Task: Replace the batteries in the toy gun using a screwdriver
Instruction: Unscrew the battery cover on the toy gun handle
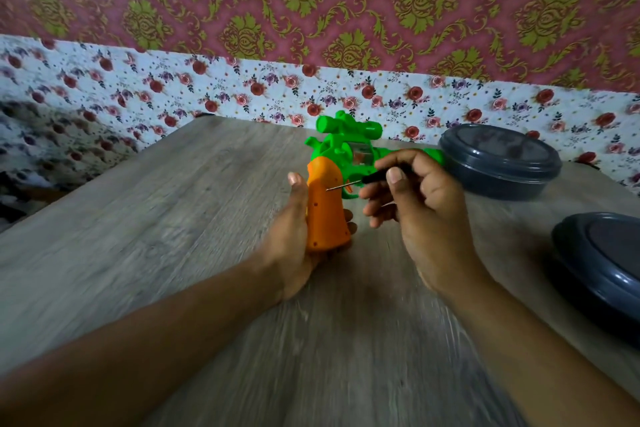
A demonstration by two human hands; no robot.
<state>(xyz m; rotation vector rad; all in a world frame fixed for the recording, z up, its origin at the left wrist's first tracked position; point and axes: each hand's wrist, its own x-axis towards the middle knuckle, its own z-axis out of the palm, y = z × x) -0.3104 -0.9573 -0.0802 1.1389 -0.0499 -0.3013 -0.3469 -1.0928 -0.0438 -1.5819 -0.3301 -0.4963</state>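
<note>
Now the green-and-orange toy gun (332, 180) sits gripped in the left hand (291, 239); right hand (412, 201) pinches the screwdriver (360, 182), two dark lidded bowls (498, 163) at three o'clock.

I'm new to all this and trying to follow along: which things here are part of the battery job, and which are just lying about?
Part of the job:
- toy gun, held by its orange handle in the left hand
- screwdriver, in the right hand, tip at the handle

Just lying about:
- lidded dark container behind the right hand
- second dark container at the table's right edge
</note>
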